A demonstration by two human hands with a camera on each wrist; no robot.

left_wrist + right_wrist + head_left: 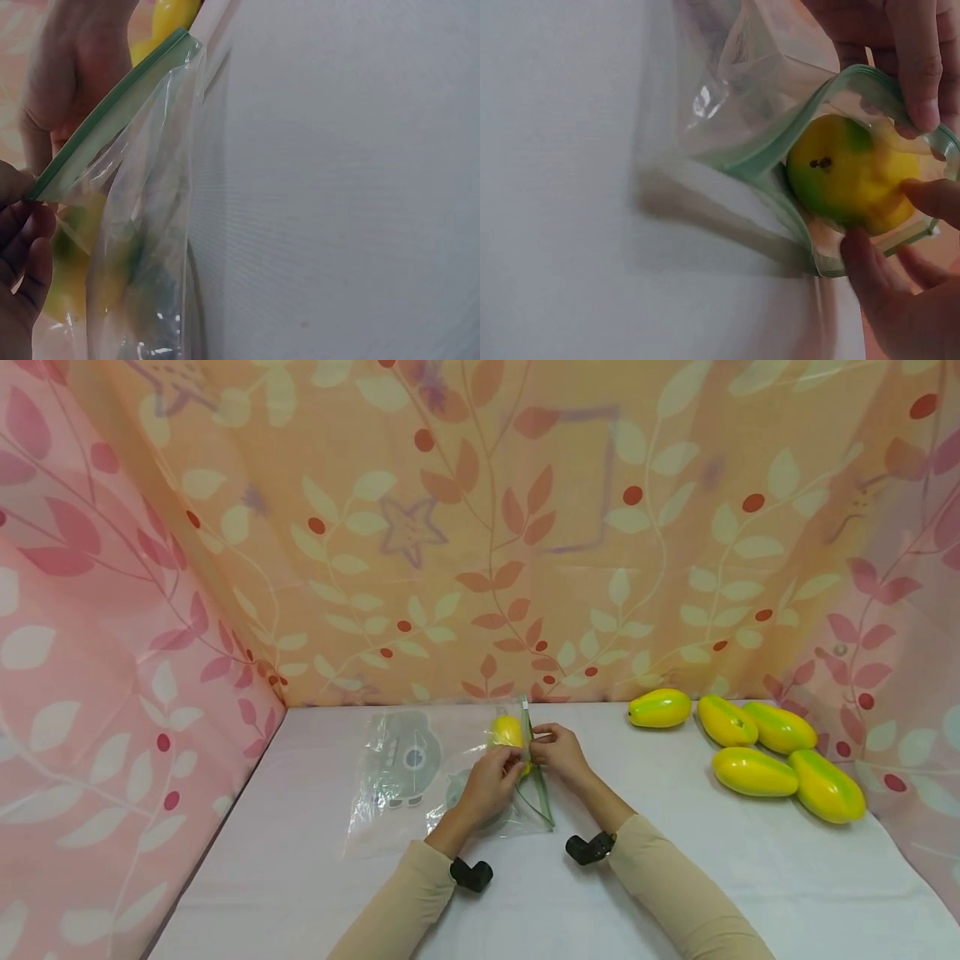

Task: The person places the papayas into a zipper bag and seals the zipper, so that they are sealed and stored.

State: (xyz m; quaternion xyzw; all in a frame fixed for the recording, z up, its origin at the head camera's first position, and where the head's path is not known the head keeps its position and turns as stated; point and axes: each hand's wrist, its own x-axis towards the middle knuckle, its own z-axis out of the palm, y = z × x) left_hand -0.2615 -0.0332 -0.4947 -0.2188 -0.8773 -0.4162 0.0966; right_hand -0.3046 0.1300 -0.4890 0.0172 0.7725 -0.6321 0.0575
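Note:
A clear zip bag point(390, 827) with a green zip edge and a grey printed figure lies on the white table. Inside its mouth is a yellow-green papaya point(832, 169), its dark-marked end facing out. My left hand point(487, 785) pinches the green rim between thumb and fingers, also seen in the left wrist view as the hand point(22, 262) at the left edge. My right hand point(561, 753) is at the bag's mouth. In the right wrist view, this hand point(907, 300) has its fingertips against the papaya and the lower rim, partly blurred.
Several more papayas point(753, 771) lie grouped at the table's back right, one papaya point(660, 707) a little apart. Patterned curtains point(487, 527) stand behind and at both sides of the table point(300, 893). Black wrist cameras point(588, 848) sit at both cuffs.

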